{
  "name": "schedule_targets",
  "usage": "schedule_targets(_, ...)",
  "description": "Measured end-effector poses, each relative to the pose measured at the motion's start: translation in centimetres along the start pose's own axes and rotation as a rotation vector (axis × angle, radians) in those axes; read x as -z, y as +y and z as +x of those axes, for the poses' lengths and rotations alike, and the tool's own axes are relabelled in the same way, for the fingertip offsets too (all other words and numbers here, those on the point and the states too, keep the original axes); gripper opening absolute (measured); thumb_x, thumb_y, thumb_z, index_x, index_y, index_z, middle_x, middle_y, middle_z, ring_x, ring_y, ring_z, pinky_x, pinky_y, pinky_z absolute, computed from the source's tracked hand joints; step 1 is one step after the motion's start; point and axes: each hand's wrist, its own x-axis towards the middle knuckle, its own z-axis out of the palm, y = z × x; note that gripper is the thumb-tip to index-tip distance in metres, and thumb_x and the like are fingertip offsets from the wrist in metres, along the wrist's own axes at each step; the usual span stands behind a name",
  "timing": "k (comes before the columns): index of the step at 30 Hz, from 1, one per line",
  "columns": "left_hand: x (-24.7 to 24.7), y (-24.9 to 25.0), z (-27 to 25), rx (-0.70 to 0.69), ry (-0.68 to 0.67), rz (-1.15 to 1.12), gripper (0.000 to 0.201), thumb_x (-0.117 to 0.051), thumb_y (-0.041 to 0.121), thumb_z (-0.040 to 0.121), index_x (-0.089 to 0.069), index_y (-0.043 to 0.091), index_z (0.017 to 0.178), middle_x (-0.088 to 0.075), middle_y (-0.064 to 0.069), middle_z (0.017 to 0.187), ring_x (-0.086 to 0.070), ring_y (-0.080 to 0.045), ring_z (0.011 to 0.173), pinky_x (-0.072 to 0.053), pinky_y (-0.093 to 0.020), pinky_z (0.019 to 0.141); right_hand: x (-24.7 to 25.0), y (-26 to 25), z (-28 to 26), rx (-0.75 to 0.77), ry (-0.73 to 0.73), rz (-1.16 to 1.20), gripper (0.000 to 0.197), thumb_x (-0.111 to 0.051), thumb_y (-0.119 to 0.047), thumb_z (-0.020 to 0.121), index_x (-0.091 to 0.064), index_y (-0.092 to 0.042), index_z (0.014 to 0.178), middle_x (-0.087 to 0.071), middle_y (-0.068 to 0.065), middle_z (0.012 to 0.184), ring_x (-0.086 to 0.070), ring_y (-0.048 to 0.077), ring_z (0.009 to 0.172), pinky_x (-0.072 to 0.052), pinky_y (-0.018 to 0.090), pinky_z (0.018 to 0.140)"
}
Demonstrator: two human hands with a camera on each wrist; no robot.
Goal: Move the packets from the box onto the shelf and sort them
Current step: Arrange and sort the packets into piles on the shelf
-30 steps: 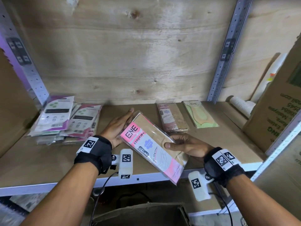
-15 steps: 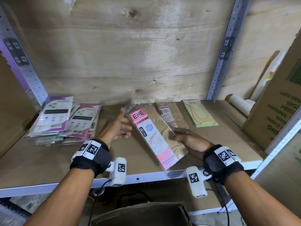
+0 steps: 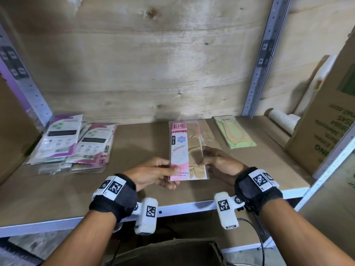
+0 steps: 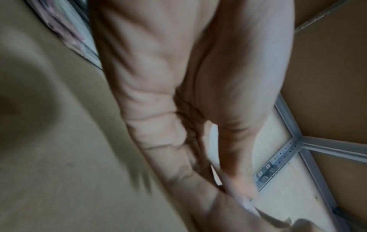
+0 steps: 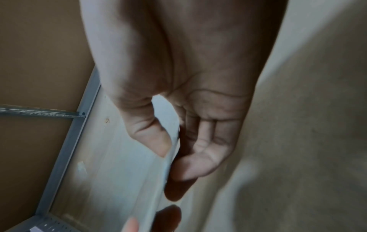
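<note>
A pink and beige ENE stocking packet (image 3: 185, 150) lies lengthwise over the middle of the shelf board (image 3: 134, 150). Both hands hold its near end. My left hand (image 3: 173, 175) pinches the near left corner, thumb on top. My right hand (image 3: 203, 160) pinches the right edge, and the right wrist view shows the thumb (image 5: 157, 141) pressed on the packet's edge (image 5: 168, 164). A similar beige packet (image 3: 207, 135) peeks out from under its right side. I cannot tell whether the held packet rests on it. The brown box (image 3: 169, 252) sits below the shelf.
Two stacks of purple and pink packets (image 3: 63, 139) (image 3: 94, 144) fill the shelf's left. A green packet (image 3: 235, 132) lies to the right of centre. A roll of paper cups (image 3: 282, 120) and a large cardboard carton (image 3: 326, 135) stand at the far right.
The pink packet has turned from a slant to straight lengthwise and moved right, over the beige packet. My left hand, open beside it before, now pinches its near left corner.
</note>
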Motion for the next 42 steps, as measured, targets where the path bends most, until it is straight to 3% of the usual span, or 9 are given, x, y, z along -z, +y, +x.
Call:
schedule_targets(6,0.6,0.6,0.9,-0.028,0.075,-0.191,0.034,-0.066,0.032,0.087,-0.07,0.006,0.107,-0.075,-0.023,0.095,-0.072,-0.023,0.072,-0.059,-0.025,0.061,0.6,-0.6,0.6,0.054,0.103,0.0,0.034,-0.056,0.014,0.085,-0.063,-0.001,0.115,-0.068,0.021,0.11,-0.066,0.033,0.096,-0.053,0.044,0.088)
schedule_targets(9,0.2,0.2,2.3,-0.085,0.247,-0.156,0.026,-0.066,0.023,0.092,-0.071,0.004,0.109,-0.075,-0.017,0.087,-0.067,-0.016,0.063,-0.057,-0.022,0.057,0.9,-0.9,1.5,0.087,0.224,-0.044,0.029,-0.067,0.01,0.082,-0.064,-0.007,0.105,-0.069,0.013,0.097,-0.067,0.021,0.078,-0.054,0.029,0.067)
schedule_targets(13,-0.5,0.3,5.4,-0.179,0.499,-0.153,0.027,-0.07,0.012,0.09,-0.069,-0.001,0.113,-0.075,-0.011,0.082,-0.062,-0.015,0.054,-0.054,-0.022,0.053,2.0,-1.1,3.4,0.127,0.418,-0.124,0.042,-0.076,0.007,0.077,-0.056,0.005,0.113,-0.061,0.016,0.085,-0.054,0.014,0.044,-0.044,0.023,0.042)
schedule_targets(18,-0.9,1.7,8.1,-0.232,0.375,-0.143,0.03,-0.072,0.001,0.087,-0.069,0.01,0.115,-0.079,0.002,0.094,-0.075,-0.011,0.085,-0.059,-0.021,0.069,5.0,-1.4,5.0,0.147,0.598,-0.269,0.029,-0.083,-0.012,0.075,-0.064,-0.011,0.097,-0.07,0.01,0.095,-0.071,0.03,0.084,-0.06,0.045,0.074)
schedule_targets(20,-1.2,2.3,9.2,-0.236,0.375,-0.112,0.031,-0.073,0.0,0.085,-0.07,0.009,0.114,-0.078,0.0,0.097,-0.075,-0.013,0.088,-0.059,-0.022,0.071,6.0,-1.6,5.3,0.132,0.611,-0.324,0.03,-0.081,-0.015,0.077,-0.067,-0.01,0.103,-0.072,0.008,0.096,-0.071,0.028,0.089,-0.059,0.048,0.083)
schedule_targets(23,-1.8,2.6,10.6,-0.221,0.412,-0.088,0.033,-0.076,-0.001,0.082,-0.069,0.003,0.114,-0.076,-0.011,0.102,-0.075,-0.02,0.089,-0.061,-0.027,0.075,6.8,-1.7,5.5,0.088,0.603,-0.368,0.043,-0.079,-0.014,0.076,-0.067,-0.007,0.117,-0.071,0.0,0.091,-0.07,0.019,0.078,-0.06,0.043,0.082)
schedule_targets(29,-2.0,1.9,12.0,-0.108,0.459,-0.077,0.049,-0.078,-0.003,0.079,-0.06,-0.01,0.124,-0.072,-0.021,0.111,-0.076,-0.024,0.086,-0.062,-0.033,0.079,7.2,-1.3,5.7,0.011,0.572,-0.51,0.047,-0.08,-0.011,0.072,-0.069,-0.013,0.118,-0.071,0.005,0.111,-0.067,0.023,0.102,-0.054,0.039,0.097)
schedule_targets(37,-2.2,2.2,12.1,-0.055,0.462,-0.035,0.049,-0.074,-0.006,0.083,-0.057,-0.01,0.129,-0.069,-0.023,0.118,-0.074,-0.023,0.085,-0.062,-0.024,0.068,7.5,-0.9,6.0,-0.022,0.543,-0.462,0.036,-0.076,-0.012,0.082,-0.067,-0.007,0.116,-0.071,0.011,0.112,-0.07,0.028,0.099,-0.059,0.045,0.086)
schedule_targets(42,-2.4,2.5,11.6,-0.071,0.459,-0.069,0.05,-0.073,-0.005,0.084,-0.054,-0.012,0.13,-0.068,-0.024,0.115,-0.073,-0.022,0.08,-0.061,-0.022,0.062,7.3,-1.1,5.7,-0.029,0.531,-0.505,0.042,-0.076,-0.016,0.083,-0.064,-0.008,0.123,-0.069,0.01,0.116,-0.068,0.028,0.103,-0.056,0.043,0.092)
